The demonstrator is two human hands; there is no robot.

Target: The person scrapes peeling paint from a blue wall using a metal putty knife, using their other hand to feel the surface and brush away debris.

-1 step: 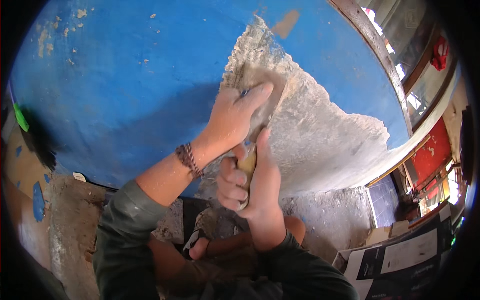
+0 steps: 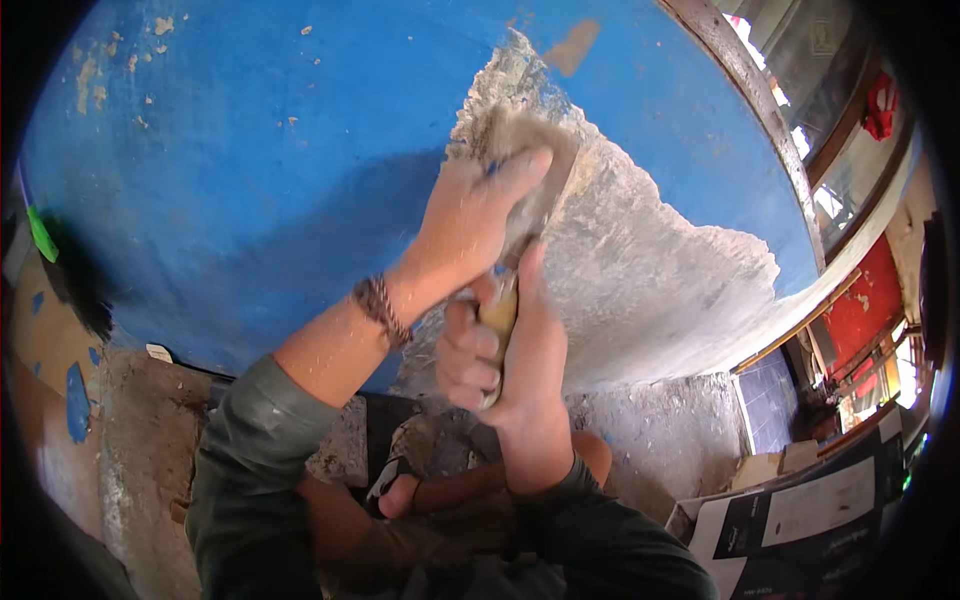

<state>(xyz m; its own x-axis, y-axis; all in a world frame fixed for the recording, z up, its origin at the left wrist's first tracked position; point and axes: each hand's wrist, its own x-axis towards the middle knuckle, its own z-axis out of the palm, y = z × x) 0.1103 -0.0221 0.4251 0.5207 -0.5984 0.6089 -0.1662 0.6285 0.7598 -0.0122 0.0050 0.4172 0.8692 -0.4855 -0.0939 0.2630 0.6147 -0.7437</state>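
A scraper with a broad flat metal blade and a yellowish handle lies against a bare grey patch in a blue-painted wall. My right hand is closed round the handle, thumb pointing up along it. Higher up, my left hand grips the blade, its thumb across the face; the other fingertips are blurred or hidden. The blade's upper end sits within the patch near its ragged left edge. Dust speckles my left forearm, which wears a braided bracelet.
At right, a dark wooden frame borders the wall, with a red cloth beyond. A black-and-white box stands lower right. Below the wall are my bent legs and a rough grey surface. A green object shows at far left.
Both hands and the scraper have shifted slightly up and to the right over the bare patch. The grips are unchanged.
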